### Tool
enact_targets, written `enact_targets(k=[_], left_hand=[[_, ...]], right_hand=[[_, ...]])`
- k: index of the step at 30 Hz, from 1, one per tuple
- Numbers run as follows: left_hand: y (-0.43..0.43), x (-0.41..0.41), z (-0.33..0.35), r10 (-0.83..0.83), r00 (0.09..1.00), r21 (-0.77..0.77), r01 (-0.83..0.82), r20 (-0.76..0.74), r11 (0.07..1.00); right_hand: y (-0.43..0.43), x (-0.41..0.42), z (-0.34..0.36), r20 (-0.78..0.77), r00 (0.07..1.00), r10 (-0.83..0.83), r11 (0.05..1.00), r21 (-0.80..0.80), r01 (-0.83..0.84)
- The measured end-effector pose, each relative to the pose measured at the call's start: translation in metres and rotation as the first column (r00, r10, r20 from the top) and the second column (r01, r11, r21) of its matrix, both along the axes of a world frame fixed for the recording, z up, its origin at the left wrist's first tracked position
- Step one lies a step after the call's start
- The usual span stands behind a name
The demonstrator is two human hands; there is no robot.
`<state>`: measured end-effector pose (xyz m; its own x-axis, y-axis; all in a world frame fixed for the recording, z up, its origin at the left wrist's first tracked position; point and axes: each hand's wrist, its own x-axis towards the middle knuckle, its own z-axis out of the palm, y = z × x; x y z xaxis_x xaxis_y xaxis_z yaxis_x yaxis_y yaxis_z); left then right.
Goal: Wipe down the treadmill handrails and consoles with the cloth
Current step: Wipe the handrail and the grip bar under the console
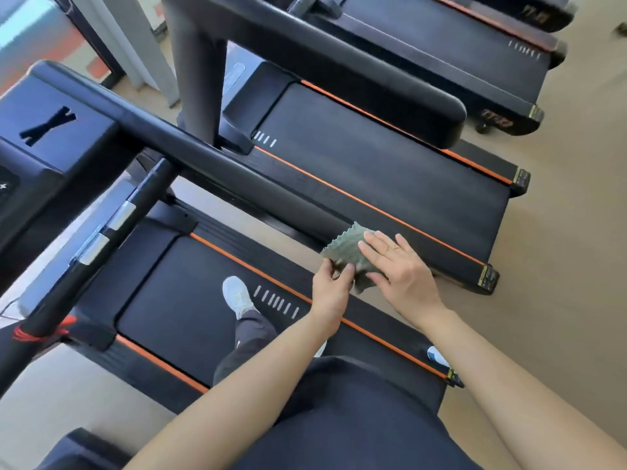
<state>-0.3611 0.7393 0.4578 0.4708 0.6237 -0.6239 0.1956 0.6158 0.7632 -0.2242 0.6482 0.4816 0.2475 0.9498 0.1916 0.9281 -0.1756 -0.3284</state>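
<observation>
A grey-green cloth (346, 249) with a zigzag edge lies at the near end of the long black right handrail (217, 164) of the treadmill I stand on. My left hand (330, 286) pinches the cloth's lower edge between thumb and fingers. My right hand (397, 266) lies flat on the cloth with its fingers spread, pressing it from the right. The console (57, 130) sits at the far left, with a dark cross-shaped mark on its side. A centre grip bar (112, 228) with silver sensor plates runs down from the console.
A second treadmill (373, 164) with its own thick handrail (339, 72) stands right beside mine, and a third one (458, 45) lies beyond it. Orange stripes edge each belt. My shoes (237, 295) rest on the belt. Tan floor (570, 232) spreads to the right.
</observation>
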Motion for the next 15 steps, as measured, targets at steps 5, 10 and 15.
enact_targets(k=[5, 10, 15], left_hand=[[-0.025, 0.010, 0.014, -0.146, 0.978, 0.087, 0.160, -0.152, 0.983], [-0.033, 0.005, 0.027, -0.130, 0.948, 0.350, 0.232, -0.290, 0.907], [-0.024, 0.001, 0.035, -0.123, 0.943, 0.847, 0.331, -0.308, 0.416]], right_hand=[[-0.039, 0.007, -0.016, -0.143, 0.965, -0.220, 0.974, 0.021, 0.225], [-0.052, 0.002, -0.022, -0.507, 0.705, -0.496, 0.863, -0.193, 0.467], [-0.043, 0.003, -0.012, -0.724, 0.370, -0.582, 0.777, -0.361, 0.516]])
